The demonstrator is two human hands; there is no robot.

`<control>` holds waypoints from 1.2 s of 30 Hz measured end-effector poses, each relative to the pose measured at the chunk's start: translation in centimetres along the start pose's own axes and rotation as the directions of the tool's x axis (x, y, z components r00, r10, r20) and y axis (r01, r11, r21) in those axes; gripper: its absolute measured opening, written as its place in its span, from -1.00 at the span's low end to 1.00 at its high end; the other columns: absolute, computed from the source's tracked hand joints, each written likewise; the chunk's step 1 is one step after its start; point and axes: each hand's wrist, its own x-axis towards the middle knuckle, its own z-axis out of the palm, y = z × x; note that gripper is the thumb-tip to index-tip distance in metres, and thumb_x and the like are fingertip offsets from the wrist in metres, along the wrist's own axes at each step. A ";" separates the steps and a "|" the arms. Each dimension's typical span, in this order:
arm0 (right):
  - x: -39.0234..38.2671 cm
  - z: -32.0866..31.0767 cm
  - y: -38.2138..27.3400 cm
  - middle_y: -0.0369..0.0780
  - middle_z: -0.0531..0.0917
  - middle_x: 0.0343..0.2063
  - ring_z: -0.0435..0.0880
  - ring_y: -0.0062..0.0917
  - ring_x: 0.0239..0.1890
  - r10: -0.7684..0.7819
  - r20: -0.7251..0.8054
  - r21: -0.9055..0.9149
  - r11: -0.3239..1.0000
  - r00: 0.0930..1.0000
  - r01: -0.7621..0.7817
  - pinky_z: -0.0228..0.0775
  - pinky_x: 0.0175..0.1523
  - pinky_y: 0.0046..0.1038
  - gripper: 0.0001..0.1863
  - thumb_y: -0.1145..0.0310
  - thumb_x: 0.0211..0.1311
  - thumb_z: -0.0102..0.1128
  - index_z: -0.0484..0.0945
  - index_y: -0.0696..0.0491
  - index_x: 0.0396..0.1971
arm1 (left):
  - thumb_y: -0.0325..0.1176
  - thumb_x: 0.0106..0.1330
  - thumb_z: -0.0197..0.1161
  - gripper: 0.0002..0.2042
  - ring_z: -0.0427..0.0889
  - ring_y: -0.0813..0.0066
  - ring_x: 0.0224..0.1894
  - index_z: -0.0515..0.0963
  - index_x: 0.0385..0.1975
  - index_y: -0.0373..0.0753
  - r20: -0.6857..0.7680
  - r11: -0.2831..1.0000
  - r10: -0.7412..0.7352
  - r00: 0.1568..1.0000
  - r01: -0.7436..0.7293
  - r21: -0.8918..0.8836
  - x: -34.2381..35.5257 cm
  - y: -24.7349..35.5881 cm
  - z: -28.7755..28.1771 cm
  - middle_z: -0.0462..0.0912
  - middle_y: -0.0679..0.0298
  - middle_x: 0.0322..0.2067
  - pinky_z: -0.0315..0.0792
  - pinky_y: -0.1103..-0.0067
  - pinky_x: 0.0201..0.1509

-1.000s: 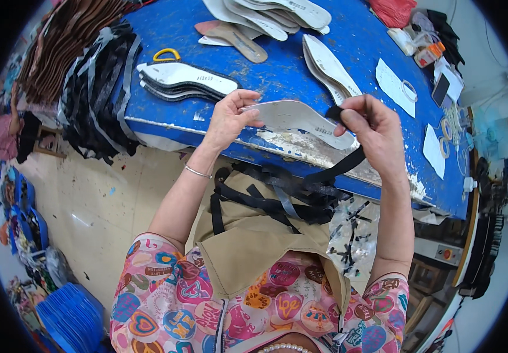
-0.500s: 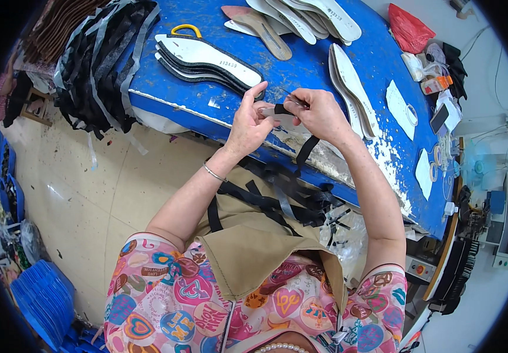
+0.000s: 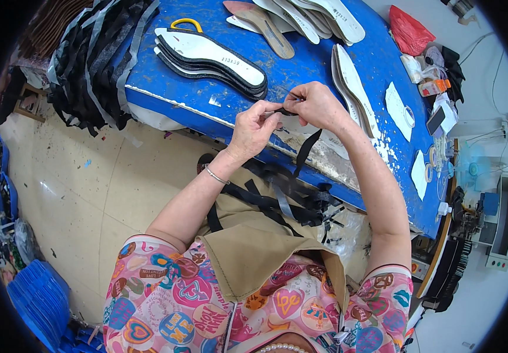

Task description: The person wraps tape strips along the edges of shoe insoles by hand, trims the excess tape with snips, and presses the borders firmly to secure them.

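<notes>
A narrow black strap [image 3: 307,152] passes between my two hands above the front edge of the blue table, and its loose length hangs below my right hand. My left hand [image 3: 253,130] is closed, thumb and fingers pinching the strap's end. Close beside it, my right hand [image 3: 317,107] grips the same strap with bent fingers. Whether anything else is inside the right fist is hidden. Just beyond my left hand lies a stack of white insoles with black edges [image 3: 213,62]. Another insole stack [image 3: 353,88] rests to the right of my right hand.
More insoles [image 3: 310,20] lie at the table's far side, near a yellow handle [image 3: 186,25]. Black and grey strips [image 3: 92,70] hang over the left corner. More black straps [image 3: 266,200] lie across my lap. A phone [image 3: 436,120] and tape rolls [image 3: 429,172] sit at right.
My left fingers have folded from spread to a pinch on the strap. The hands have drawn together, and the pale strip seen between them is now hidden. My right hand has risen slightly.
</notes>
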 end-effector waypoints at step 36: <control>-4.8 -1.0 6.0 -0.39 0.50 -0.66 0.30 -0.76 -0.57 -0.100 -0.009 0.342 0.935 0.995 0.097 0.17 -0.46 -0.63 -0.87 0.43 0.01 0.30 0.60 0.18 -0.49 | -0.51 0.15 0.16 -0.81 0.62 0.13 -0.27 0.55 -0.23 -0.28 0.482 0.618 0.136 0.865 -0.454 0.641 1.9 5.5 0.3 0.63 0.09 -0.31 0.49 0.37 -0.23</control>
